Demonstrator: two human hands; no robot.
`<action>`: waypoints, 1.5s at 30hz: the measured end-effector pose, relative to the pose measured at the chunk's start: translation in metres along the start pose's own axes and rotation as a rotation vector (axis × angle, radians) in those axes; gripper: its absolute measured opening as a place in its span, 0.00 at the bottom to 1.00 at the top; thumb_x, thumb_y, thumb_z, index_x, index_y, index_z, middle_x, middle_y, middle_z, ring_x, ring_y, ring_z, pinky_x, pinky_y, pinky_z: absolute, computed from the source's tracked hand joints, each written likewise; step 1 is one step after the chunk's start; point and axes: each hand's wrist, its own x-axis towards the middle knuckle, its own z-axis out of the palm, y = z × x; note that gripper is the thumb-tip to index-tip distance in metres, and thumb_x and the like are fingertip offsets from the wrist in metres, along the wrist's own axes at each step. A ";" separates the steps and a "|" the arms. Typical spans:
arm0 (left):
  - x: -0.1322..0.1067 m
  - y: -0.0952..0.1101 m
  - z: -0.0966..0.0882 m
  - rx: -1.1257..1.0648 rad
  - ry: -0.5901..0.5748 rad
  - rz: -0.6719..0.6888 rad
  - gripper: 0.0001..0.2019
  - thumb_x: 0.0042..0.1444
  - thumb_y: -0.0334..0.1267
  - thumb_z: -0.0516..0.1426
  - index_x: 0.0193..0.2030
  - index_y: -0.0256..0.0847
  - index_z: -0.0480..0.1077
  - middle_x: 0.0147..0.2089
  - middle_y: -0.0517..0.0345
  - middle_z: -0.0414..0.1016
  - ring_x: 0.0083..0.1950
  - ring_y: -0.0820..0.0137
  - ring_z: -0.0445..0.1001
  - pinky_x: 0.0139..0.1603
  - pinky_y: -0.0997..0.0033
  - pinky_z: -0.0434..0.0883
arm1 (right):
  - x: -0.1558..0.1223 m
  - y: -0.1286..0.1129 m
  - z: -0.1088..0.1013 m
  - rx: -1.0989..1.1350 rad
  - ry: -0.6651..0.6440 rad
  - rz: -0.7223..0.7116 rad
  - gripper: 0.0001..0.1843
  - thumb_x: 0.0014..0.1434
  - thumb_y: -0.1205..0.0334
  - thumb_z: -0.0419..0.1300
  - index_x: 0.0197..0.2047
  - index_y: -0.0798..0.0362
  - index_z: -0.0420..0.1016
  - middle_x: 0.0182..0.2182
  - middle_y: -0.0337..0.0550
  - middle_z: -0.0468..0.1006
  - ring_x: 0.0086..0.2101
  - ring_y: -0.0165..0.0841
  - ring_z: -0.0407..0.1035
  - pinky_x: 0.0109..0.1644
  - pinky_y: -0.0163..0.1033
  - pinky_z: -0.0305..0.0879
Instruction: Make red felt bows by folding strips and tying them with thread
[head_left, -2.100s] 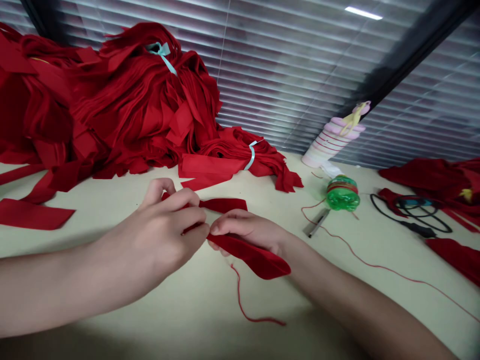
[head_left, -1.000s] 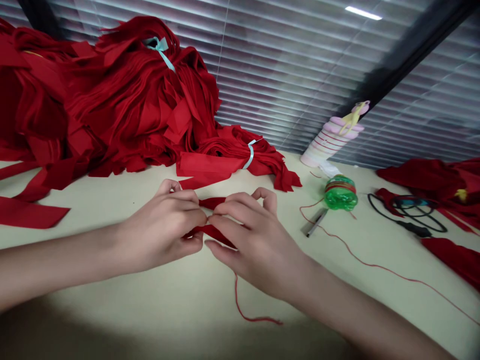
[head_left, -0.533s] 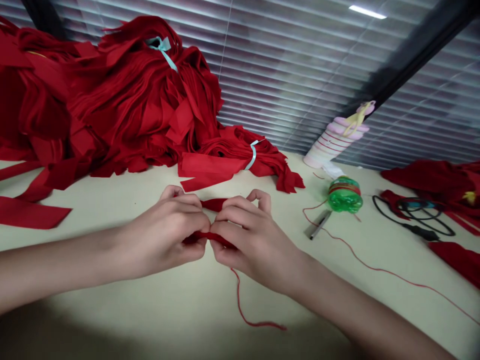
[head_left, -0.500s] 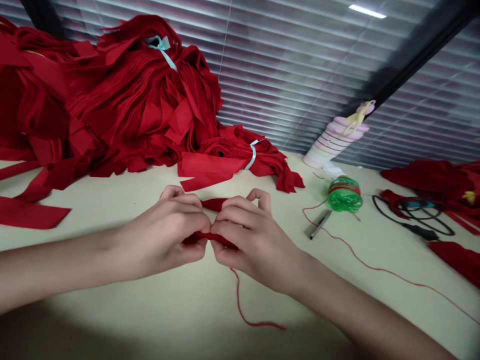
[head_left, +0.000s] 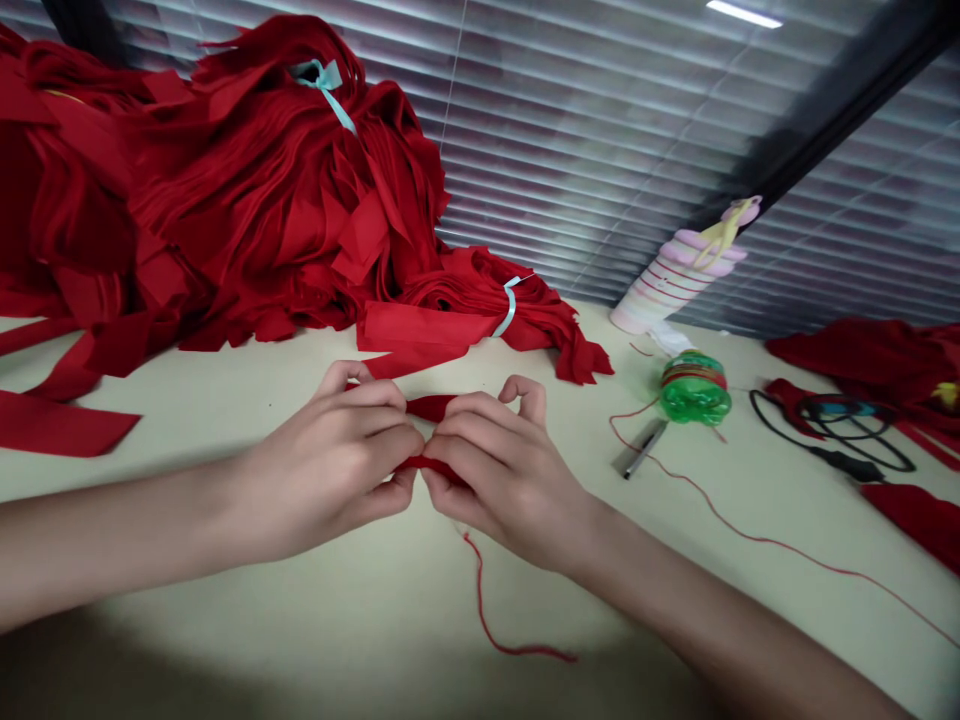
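Head view: left hand [head_left: 322, 460] and right hand [head_left: 510, 480] are pinching a red felt strip [head_left: 431, 407] between them, both grips clenched, over the worktop [head_left: 225, 560]; pinching close together seems to be keeping it taut; a red thread [head_left: 487, 600] is trailing below; a felt pile [head_left: 262, 220] is sitting behind.

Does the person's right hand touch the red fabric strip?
Touching. The head view shows the red fabric strip passing into the curled fingers of the right hand, with no gap between them.

Red strip [head_left: 431, 407] mostly hidden btwn L hand [head_left: 330, 455], R hand [head_left: 510, 480].
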 end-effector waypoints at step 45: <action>-0.011 -0.008 0.019 0.234 0.102 -0.040 0.09 0.55 0.33 0.52 0.28 0.37 0.72 0.27 0.57 0.75 0.36 0.65 0.71 0.43 0.61 0.58 | -0.033 -0.053 0.002 -0.036 -0.453 0.716 0.07 0.54 0.71 0.52 0.26 0.55 0.67 0.27 0.42 0.72 0.26 0.31 0.66 0.29 0.34 0.54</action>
